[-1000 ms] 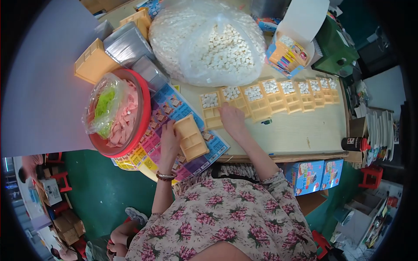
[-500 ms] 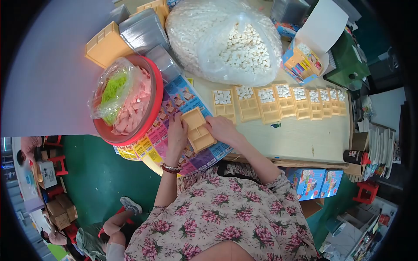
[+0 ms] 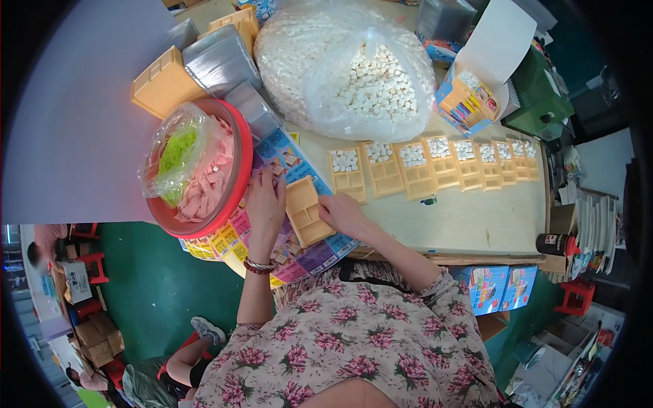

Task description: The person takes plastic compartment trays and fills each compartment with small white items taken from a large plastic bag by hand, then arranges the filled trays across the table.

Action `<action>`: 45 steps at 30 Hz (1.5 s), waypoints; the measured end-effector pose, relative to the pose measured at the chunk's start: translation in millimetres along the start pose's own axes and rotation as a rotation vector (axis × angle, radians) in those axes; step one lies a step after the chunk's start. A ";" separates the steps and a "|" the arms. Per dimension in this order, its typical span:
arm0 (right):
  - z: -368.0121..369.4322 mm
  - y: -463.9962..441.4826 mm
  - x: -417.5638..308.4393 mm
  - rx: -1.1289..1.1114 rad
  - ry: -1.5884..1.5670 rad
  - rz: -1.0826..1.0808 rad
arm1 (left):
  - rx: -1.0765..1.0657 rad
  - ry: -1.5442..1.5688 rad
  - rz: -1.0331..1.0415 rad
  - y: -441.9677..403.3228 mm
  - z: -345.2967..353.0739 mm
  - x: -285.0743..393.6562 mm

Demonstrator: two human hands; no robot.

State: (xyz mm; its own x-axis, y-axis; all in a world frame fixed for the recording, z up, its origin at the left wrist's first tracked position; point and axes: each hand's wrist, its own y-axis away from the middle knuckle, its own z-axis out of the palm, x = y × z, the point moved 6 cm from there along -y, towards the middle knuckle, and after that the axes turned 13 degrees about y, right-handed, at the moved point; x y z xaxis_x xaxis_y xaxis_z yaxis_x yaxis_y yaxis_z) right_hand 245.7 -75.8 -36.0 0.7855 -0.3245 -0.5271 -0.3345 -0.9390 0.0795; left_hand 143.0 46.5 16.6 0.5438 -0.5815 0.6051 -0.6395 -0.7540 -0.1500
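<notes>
Looking down through the head view, you've got the yellow tray (image 3: 309, 212) lying on the colourful printed sheet (image 3: 279, 153), right between the two hands. It's turned at a bit of an angle, with one wide compartment on the far side and smaller ones nearer the person.

The left hand (image 3: 267, 204) is pretty much open, fingers loosely spread and pointing away over the sheet, just beside the tray's left edge. Can't tell if it actually touches the tray, tbh.

The right hand (image 3: 343, 215) has its fingers curled in, with the fingertips at the tray's right edge. Looks like contact, but whether it's a real pinch or just a light touch, I can't say.

Left of the left hand sits a red bowl (image 3: 243, 153) with pink pieces (image 3: 207, 187) and a clear bag of green stuff (image 3: 178, 153) in it. Far side of the table (image 3: 469, 228) has a huge clear bag (image 3: 289, 75) of little white pieces (image 3: 384, 88). Nearer than that, off to the right, there's a row of filled trays (image 3: 416, 178), each with white bits in its far compartment.
</notes>
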 end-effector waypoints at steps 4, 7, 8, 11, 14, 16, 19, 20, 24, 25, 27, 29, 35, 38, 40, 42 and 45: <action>-12.9 4.5 -2.5 -0.021 -0.075 0.002 | -0.087 0.336 0.030 -47.2 -15.2 51.0; -57.8 8.4 7.9 -0.025 -0.154 0.011 | -0.238 0.722 0.145 -96.7 15.9 82.5; -80.2 9.5 19.6 -0.026 -0.157 0.039 | -0.318 0.836 0.280 -112.6 29.1 97.5; -138.8 6.9 75.3 0.020 -0.148 0.130 | -0.499 0.544 0.404 -160.8 81.3 125.9; -176.9 -5.5 117.9 -0.043 -0.191 0.247 | -0.441 0.407 0.460 -202.3 130.2 142.1; -183.2 -14.1 136.9 -0.210 -0.248 0.376 | -0.373 0.341 0.477 -208.0 154.6 144.0; -184.7 -36.6 148.0 -0.315 -0.310 0.386 | -0.140 0.185 0.570 -208.8 157.1 159.2; -181.9 -45.3 157.1 -0.311 -0.311 0.387 | -0.319 0.310 0.375 -210.2 163.6 160.8; -171.5 -61.3 168.9 -0.292 -0.288 0.346 | -0.634 0.510 -0.003 -206.4 192.4 152.0; -173.4 -62.7 168.3 -0.251 -0.268 0.359 | -0.635 0.505 0.000 -205.2 195.1 152.4; -178.9 -61.5 163.6 -0.190 -0.258 0.334 | -0.417 0.395 0.208 -200.7 189.2 158.4; -181.4 -58.7 165.1 -0.130 -0.245 0.315 | -0.367 0.445 0.307 -194.1 188.5 160.6; -201.5 -58.1 156.9 0.278 0.134 0.080 | -0.359 0.548 0.377 -183.9 146.2 174.9; -202.5 -60.9 152.4 0.283 0.187 0.080 | -0.223 0.621 0.405 -201.3 133.9 156.3; -202.0 -58.3 153.3 0.353 0.203 0.108 | -0.189 0.669 0.367 -206.0 121.4 147.7; -196.0 -56.0 154.7 0.369 0.214 0.110 | -0.139 0.680 0.246 -205.1 111.8 129.9; -193.2 -48.6 158.2 0.397 0.190 0.128 | -0.118 0.651 0.276 -198.0 103.0 117.7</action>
State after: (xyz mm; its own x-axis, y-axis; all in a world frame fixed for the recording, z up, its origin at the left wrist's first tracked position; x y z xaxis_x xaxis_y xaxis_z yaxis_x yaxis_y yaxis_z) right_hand 486.9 -103.6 40.2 0.7941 -0.4845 -0.3670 -0.5794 -0.7859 -0.2162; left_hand 389.6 95.9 37.0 -0.0573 -0.4188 0.9063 -0.7814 -0.5461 -0.3018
